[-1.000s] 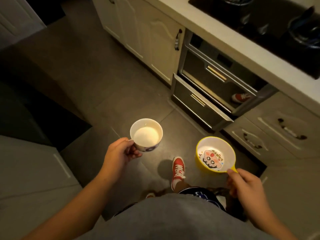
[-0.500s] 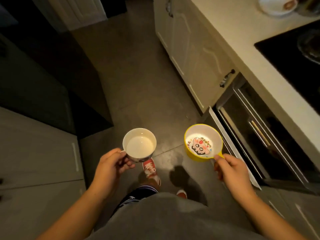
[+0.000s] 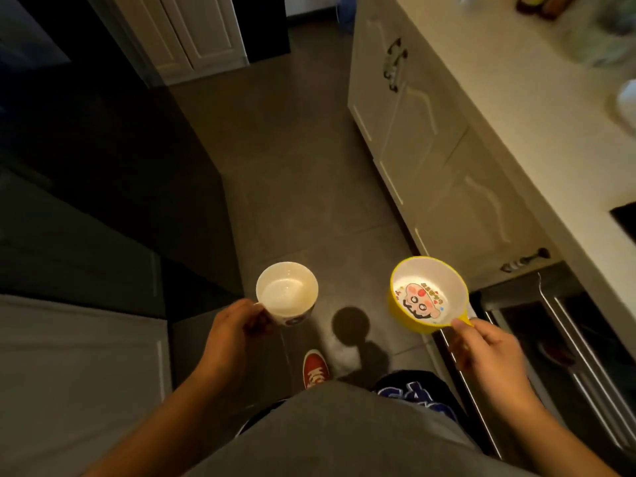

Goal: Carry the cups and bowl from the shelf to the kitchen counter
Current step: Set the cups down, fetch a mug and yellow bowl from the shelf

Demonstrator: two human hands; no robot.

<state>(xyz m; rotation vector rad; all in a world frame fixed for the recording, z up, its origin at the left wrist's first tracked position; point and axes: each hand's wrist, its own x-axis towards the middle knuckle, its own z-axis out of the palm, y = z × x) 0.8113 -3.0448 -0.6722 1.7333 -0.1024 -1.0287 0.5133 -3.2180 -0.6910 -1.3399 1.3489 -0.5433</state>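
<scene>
Fingers of left hand pinching handle of white cup, holding it upright over floor. Rightward, fingers of right hand gripping tab of yellow bowl, just beyond fingertips, below desk edge.

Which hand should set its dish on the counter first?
Right, probably. The right hand holds the yellow bowl by its handle on the counter side; the left hand with the white cup is over the floor, farther away.

cup left of bowl, counter right
</scene>
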